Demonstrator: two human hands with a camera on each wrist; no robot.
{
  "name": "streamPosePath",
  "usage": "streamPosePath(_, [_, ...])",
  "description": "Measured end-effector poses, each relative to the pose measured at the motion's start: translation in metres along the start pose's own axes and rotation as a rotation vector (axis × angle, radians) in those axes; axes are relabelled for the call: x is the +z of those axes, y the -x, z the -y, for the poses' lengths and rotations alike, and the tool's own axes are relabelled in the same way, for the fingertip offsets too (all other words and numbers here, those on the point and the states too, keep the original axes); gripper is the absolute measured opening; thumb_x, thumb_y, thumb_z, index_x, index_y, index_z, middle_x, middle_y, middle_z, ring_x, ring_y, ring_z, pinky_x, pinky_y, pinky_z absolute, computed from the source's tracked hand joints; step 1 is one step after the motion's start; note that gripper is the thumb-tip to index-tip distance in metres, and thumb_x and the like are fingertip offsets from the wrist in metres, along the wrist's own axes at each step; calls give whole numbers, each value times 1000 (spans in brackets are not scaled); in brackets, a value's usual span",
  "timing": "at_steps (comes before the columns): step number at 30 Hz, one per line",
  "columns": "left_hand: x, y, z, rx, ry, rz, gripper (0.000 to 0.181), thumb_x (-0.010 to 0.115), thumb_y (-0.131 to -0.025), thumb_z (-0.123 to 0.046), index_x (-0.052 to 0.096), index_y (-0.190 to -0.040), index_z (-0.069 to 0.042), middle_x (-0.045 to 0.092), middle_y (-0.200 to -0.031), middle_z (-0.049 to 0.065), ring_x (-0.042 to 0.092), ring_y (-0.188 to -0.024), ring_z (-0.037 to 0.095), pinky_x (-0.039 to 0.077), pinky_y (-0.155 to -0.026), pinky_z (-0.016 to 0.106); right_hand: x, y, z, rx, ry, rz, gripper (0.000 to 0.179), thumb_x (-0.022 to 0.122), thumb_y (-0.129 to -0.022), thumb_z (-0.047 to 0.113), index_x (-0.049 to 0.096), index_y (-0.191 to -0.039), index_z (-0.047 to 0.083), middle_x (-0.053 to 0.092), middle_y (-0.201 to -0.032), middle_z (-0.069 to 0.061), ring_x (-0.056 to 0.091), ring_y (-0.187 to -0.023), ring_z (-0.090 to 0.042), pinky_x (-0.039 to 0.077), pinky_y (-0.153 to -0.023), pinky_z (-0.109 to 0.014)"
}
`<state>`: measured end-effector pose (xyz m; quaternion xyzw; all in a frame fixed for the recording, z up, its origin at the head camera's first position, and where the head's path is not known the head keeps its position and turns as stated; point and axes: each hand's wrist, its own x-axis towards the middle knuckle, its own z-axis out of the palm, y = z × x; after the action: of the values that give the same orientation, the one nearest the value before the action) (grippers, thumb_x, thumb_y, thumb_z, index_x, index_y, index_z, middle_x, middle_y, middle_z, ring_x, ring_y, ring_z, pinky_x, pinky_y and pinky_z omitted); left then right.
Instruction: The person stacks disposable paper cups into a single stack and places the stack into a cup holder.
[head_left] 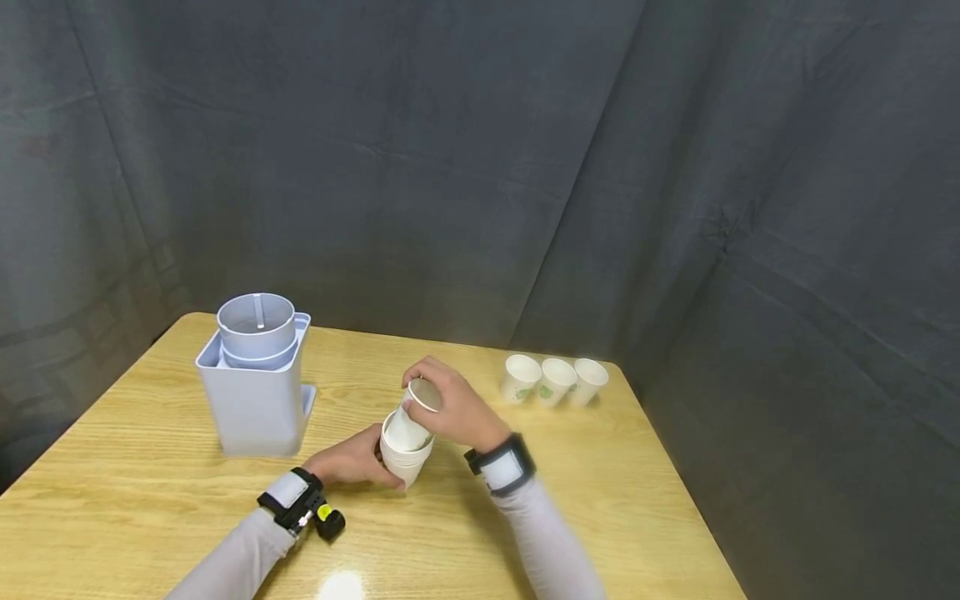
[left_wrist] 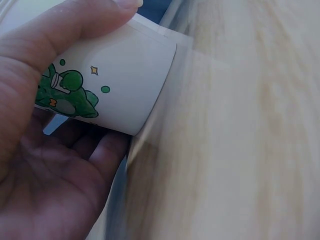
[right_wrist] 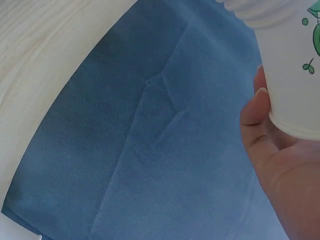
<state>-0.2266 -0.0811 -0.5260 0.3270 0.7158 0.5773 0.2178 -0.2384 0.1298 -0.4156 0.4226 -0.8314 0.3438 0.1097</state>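
With curled fingers of the left hand (head_left: 351,461), gripping a paper-cup stack (head_left: 407,469) over the counter (head_left: 600,492); with those of the right hand (head_left: 461,408), clasping a cup (head_left: 407,432) partly inside the stack. Showing beyond: three cups (head_left: 555,382); leftward, a pale bin (head_left: 253,412) containing a round vessel (head_left: 258,343).

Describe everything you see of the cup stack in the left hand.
The cup stack is white and paper-looking, nested rims closely layered, with green cartoon print outside. The left hand grips it roughly mouth up. Another cup, in the right hand, is at its mouth. Whether the stack touches the table is unclear.
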Motion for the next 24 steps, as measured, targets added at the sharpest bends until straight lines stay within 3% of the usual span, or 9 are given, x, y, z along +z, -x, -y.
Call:
streamPosePath(5, [0, 0, 1, 6, 6, 5, 64, 85, -76, -8, 53, -130, -2, 64, -120, 9, 61, -110, 23, 47, -99, 31, 4, -1, 5, 4, -9, 12, 22, 68, -90, 24, 63, -108, 13, 61, -107, 3, 59, -101, -14, 53, -84, -32])
streamPosePath(13, [0, 0, -1, 18, 6, 13, 62, 84, -76, -7, 53, -129, -1, 64, -119, 11, 60, -110, 27, 48, -97, 29, 13, -3, 9, 10, 25, 70, 21, 70, -87, 23, 63, -106, 18, 60, -107, 5, 54, -104, -11, 49, -88, -25])
streamPosePath(24, [-1, 0, -2, -27, -8, 7, 64, 85, -76, -10, 52, -130, -3, 62, -121, 9, 60, -108, 23, 47, -96, 33, 23, -2, 14, -2, 78, 144, 23, 75, -85, 27, 65, -106, 20, 55, -110, 7, 49, -108, -10, 48, -86, -21])
